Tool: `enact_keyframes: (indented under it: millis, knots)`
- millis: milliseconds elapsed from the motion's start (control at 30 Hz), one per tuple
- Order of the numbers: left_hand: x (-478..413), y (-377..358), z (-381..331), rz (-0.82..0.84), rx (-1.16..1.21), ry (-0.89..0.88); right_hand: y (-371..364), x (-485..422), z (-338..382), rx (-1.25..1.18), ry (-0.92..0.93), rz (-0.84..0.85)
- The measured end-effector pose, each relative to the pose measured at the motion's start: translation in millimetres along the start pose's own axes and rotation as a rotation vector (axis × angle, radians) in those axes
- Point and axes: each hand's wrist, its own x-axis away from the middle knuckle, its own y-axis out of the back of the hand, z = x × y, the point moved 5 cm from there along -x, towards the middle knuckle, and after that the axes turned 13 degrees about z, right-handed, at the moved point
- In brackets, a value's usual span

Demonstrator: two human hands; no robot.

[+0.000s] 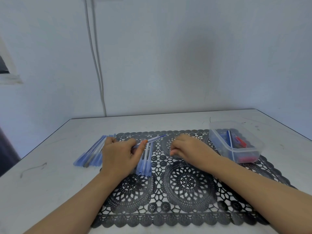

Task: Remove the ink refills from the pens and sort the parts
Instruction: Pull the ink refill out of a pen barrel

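My left hand pinches a thin blue ink refill between thumb and fingers; its tip points up and right over the black lace mat. Under that hand lies a row of blue pens on the mat's left part. A second bunch of blue pen parts lies on the white table left of the mat. My right hand rests on the mat with its fingers curled under; whether it holds anything is hidden.
A clear plastic box with blue and red pen parts stands on the mat's far right corner. The white table meets a pale wall at the back. A white cable runs down the wall.
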Motion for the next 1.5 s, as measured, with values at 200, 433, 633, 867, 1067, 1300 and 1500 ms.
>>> enact_keyframes:
  millis: [200, 433, 633, 867, 1067, 1300, 1500]
  knots:
    - [-1, 3, -6, -0.016, -0.011, -0.034, -10, -3, -4, -0.061, -0.031, 0.146]
    - [-2, 0, -4, -0.004, -0.028, -0.036, 5, 3, -6, -0.084, -0.102, -0.040]
    - [-2, -4, -5, 0.020, -0.085, -0.055, 18, 7, 5, -0.186, -0.041, -0.229]
    - [-3, -3, -11, 0.013, -0.138, -0.086, 12, 5, 30, -0.038, 0.150, -0.174]
    - [-3, -5, -11, 0.044, -0.139, -0.085, 19, 3, 14, -0.006, 0.103, -0.240]
    - [-4, -6, -7, 0.053, -0.139, -0.051, 37, 0, 2, 0.117, 0.055, -0.193]
    - [-5, -7, -7, 0.070, -0.146, -0.057, 45, -1, -5, 0.288, -0.035, -0.087]
